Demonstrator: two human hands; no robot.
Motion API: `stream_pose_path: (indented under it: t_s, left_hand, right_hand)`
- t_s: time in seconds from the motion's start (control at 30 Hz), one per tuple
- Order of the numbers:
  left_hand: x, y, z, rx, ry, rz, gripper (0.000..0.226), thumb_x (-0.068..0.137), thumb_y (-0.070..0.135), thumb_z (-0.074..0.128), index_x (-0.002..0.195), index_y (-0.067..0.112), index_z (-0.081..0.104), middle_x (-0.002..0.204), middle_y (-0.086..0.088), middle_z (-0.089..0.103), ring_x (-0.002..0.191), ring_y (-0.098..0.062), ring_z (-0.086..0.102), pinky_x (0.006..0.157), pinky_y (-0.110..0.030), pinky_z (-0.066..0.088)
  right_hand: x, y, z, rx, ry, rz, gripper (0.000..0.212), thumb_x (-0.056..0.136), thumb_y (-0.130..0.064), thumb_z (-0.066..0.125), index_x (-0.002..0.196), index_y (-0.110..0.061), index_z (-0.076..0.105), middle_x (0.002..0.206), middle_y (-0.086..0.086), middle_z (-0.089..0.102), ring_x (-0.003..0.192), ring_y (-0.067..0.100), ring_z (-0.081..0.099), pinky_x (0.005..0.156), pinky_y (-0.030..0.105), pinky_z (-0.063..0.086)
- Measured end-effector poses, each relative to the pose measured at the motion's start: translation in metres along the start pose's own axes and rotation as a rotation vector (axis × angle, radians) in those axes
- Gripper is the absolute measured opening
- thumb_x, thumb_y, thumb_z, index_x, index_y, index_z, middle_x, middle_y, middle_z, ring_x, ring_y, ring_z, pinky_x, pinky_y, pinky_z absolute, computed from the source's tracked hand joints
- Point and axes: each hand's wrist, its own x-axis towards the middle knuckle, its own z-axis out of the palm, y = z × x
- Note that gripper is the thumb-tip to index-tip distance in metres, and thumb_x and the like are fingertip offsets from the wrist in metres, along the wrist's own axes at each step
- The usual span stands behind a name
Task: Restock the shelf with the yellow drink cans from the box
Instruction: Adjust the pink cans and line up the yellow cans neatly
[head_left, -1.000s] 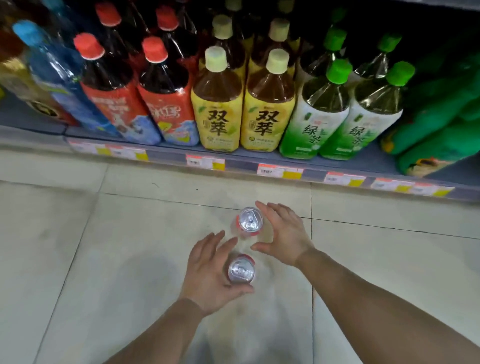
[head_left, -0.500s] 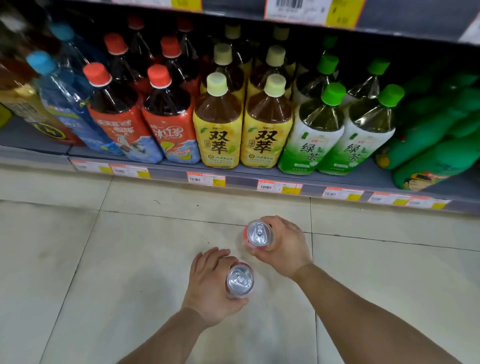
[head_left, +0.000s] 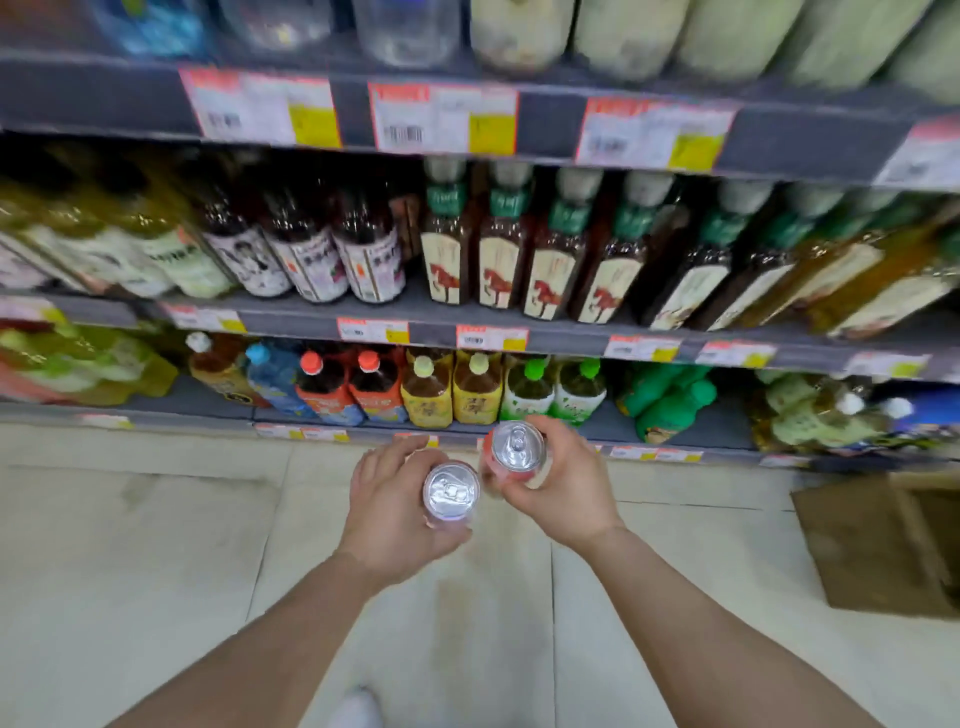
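My left hand (head_left: 387, 512) grips a drink can (head_left: 450, 492) seen from above, its silver top facing me. My right hand (head_left: 566, 488) grips a second can (head_left: 516, 448) with a silver top and a reddish-pink side. Both cans are upright, held in the air side by side in front of the bottom shelf (head_left: 197, 400). A brown cardboard box (head_left: 878, 540) sits on the floor at the right. The sides of the left can are mostly hidden by my fingers.
Three shelf levels rise ahead, packed with tea and drink bottles (head_left: 498, 260) and price tags (head_left: 441, 117). Large bottles (head_left: 426, 395) fill the bottom shelf. Pale tiled floor (head_left: 156, 571) spreads below my arms. A white shoe tip (head_left: 358, 709) shows at the bottom edge.
Both hands closed round the cans on the floor and lifted them. The view rose and tilted up, so the higher shelves and the box at the right came into sight.
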Motion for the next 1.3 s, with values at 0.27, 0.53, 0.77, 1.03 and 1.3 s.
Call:
stream_pose_path:
  t_s: [0.27,0.53,0.77,1.03,1.3]
  left_hand:
    - [-0.024,0.167,-0.192,-0.150,0.122,0.129,0.064,0.046,0.064,0.078,0.104,0.049,0.054,0.110,0.028,0.056,0.109,0.007,0.050,0.096,-0.016,0.037]
    - [-0.056,0.288,-0.352,-0.523,0.226,0.151,0.051,0.056,0.017,0.091,0.097,0.030,0.063,0.093,0.005,0.074,0.079,-0.007,0.069,0.066,-0.015,0.051]
    - [-0.091,0.323,-0.440,-0.689,0.319,0.182,0.058,0.050,0.036,0.079,0.104,0.034,0.059,0.098,0.019,0.070,0.090,0.001,0.065,0.076,-0.015,0.047]
    - [-0.084,0.296,-0.496,-0.751,0.325,0.163,0.057,0.057,0.032,0.080,0.109,0.031,0.058,0.104,0.005,0.071,0.093,-0.004,0.067,0.078,-0.026,0.050]
    - [-0.035,0.227,-0.581,-0.727,0.267,0.202,0.050,0.064,0.027,0.085,0.106,0.034,0.059,0.096,0.008,0.073,0.086,-0.012,0.069,0.072,-0.031,0.054]
  right_hand:
    - [-0.061,-0.182,-0.200,0.170,0.072,-0.096,0.045,0.060,-0.043,0.081,0.093,-0.055,0.054,0.094,-0.027,0.065,0.087,-0.010,0.060,0.073,0.007,0.044]
    - [-0.102,-0.321,-0.336,0.238,0.110,-0.304,0.051,0.063,-0.030,0.084,0.107,-0.035,0.060,0.102,-0.013,0.069,0.091,-0.007,0.063,0.078,0.012,0.049]
    - [-0.115,-0.399,-0.378,0.216,0.115,-0.444,0.043,0.070,-0.026,0.081,0.104,-0.040,0.057,0.094,-0.021,0.069,0.083,-0.012,0.062,0.070,0.005,0.044]
    - [-0.102,-0.454,-0.357,0.240,0.105,-0.445,0.046,0.072,-0.035,0.079,0.108,-0.045,0.053,0.099,-0.026,0.064,0.085,-0.016,0.060,0.070,0.009,0.048]
    - [-0.042,-0.545,-0.316,0.410,0.271,-0.396,0.062,0.071,-0.037,0.080,0.123,-0.040,0.047,0.105,-0.014,0.065,0.091,0.001,0.065,0.082,0.028,0.056]
